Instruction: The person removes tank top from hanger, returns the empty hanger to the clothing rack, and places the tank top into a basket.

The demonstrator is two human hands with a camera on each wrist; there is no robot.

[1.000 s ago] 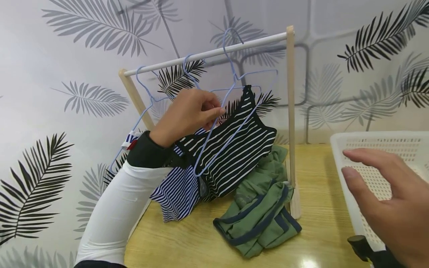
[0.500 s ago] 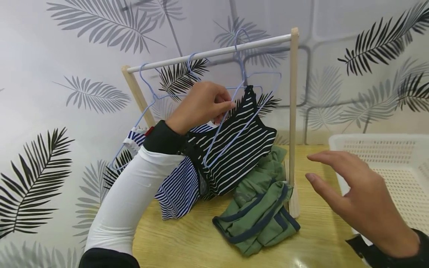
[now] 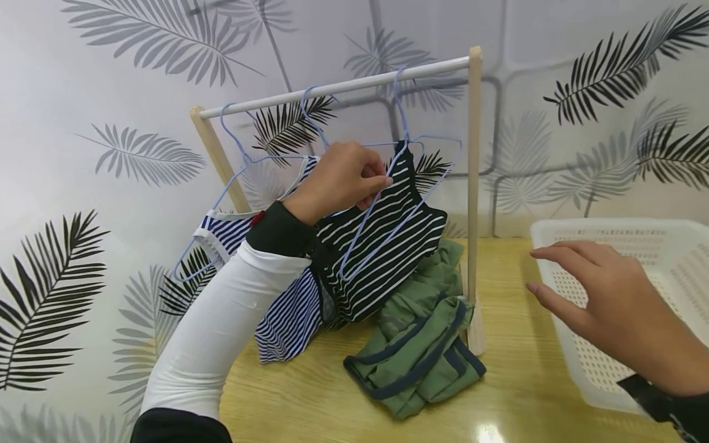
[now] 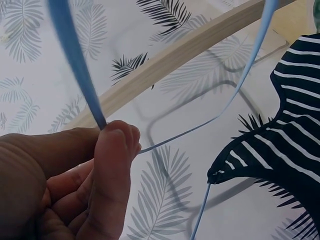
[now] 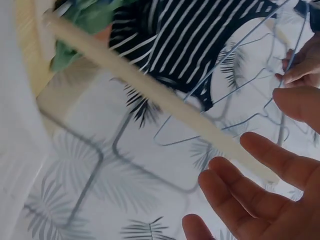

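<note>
The left hand (image 3: 338, 181) is bare, above a black cuff with a small red tab at its edge. Below the cuff a smooth white sleeve runs down toward the lower left of the frame, ending in black fabric. The right hand (image 3: 615, 307) is bare too, with a black cuff at lower right.

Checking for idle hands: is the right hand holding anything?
No, the right hand hovers with fingers spread above the white basket, gripping nothing.
</note>
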